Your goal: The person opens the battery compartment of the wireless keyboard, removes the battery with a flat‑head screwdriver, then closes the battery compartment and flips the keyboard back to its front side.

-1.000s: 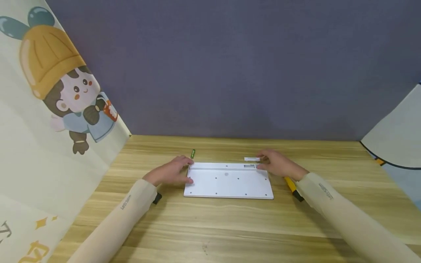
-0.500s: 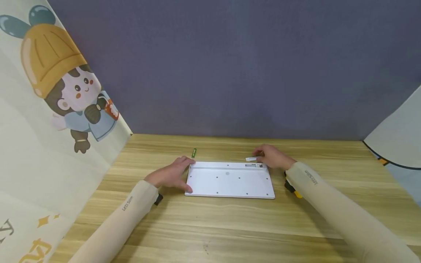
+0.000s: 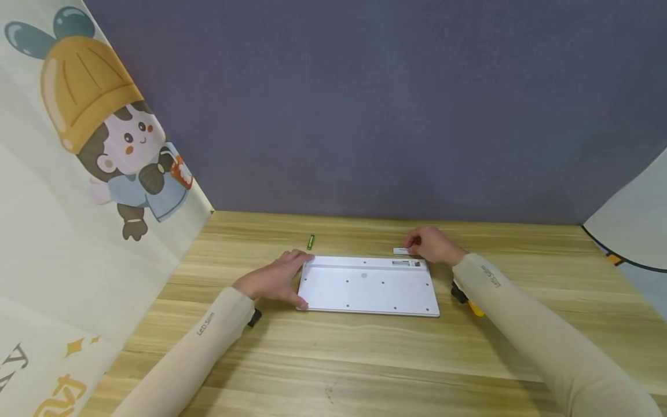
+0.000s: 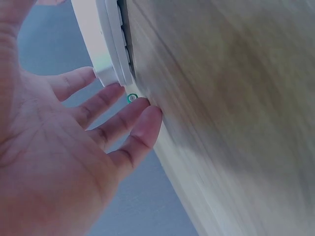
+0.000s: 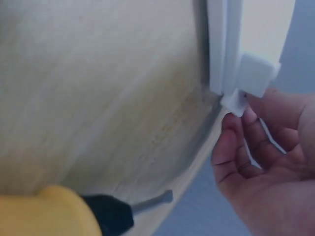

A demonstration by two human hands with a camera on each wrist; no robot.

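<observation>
A white keyboard point(image 3: 367, 292) lies face down on the wooden table, an uncovered battery slot point(image 3: 401, 263) near its far right corner. My left hand point(image 3: 276, 279) spans the keyboard's left end, thumb at the near corner and fingertips at the far one; its fingers look fairly straight in the left wrist view. Just behind the keyboard, my right hand point(image 3: 433, 245) pinches a small white battery cover point(image 3: 400, 251) between thumb and fingers. That cover point(image 5: 234, 102) also shows at the fingertips in the right wrist view. Beyond the far left corner lies a green battery point(image 3: 311, 242).
A screwdriver point(image 5: 110, 214) with a yellow and black handle lies right of the keyboard, partly under my right forearm in the head view. A dark partition point(image 3: 385, 116) rises behind the table, and a printed curtain point(image 3: 52, 231) hangs at the left.
My right hand has drawn back from the battery slot and now pinches the cover, which tilted briefly and is level again. My left thumb has slid down to the keyboard's near corner.
</observation>
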